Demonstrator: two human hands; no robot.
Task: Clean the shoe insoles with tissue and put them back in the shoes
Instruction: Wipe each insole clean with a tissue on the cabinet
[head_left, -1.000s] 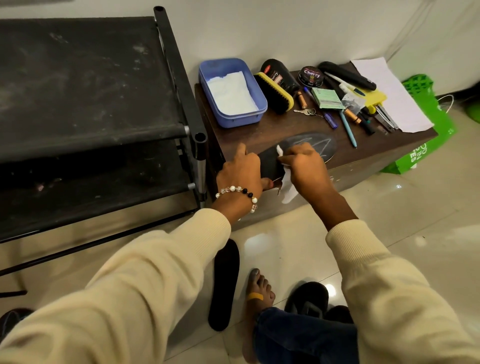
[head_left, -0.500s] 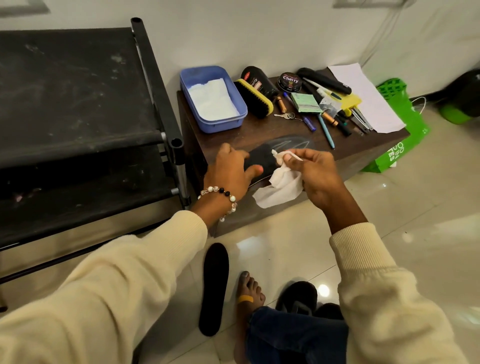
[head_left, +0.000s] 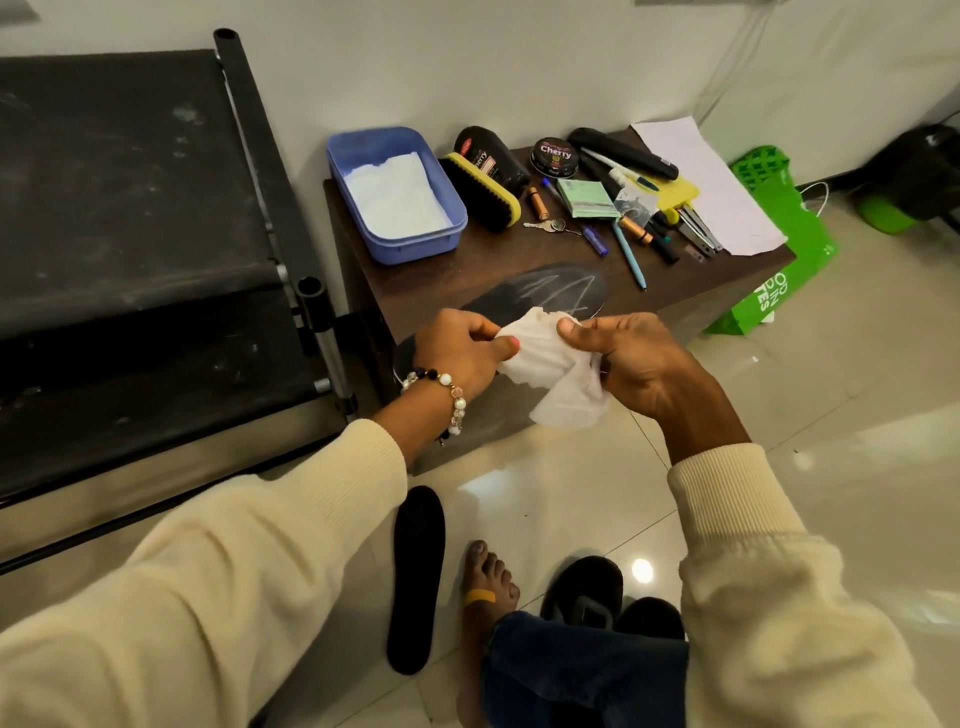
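Tissue (head_left: 550, 371): pinched between left hand (head_left: 460, 358) and right hand (head_left: 631, 358), apparently refolding for a clean face; insole (head_left: 545, 296) parked flat on table (head_left: 452, 280), awaiting wiping.

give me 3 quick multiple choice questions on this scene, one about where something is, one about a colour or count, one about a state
1. Where is the tissue?
A. between both hands
B. in the tub
C. on the floor

2. How many insoles are visible?
A. one
B. two
C. four

3. The insole on the table is:
A. held down
B. untouched by either hand
C. inside a shoe

Answers:
1 A: the left hand and right hand each pinch an edge.
2 B: one lies on the table, one insole on the floor.
3 B: both hands are lifted off it, on the tissue.
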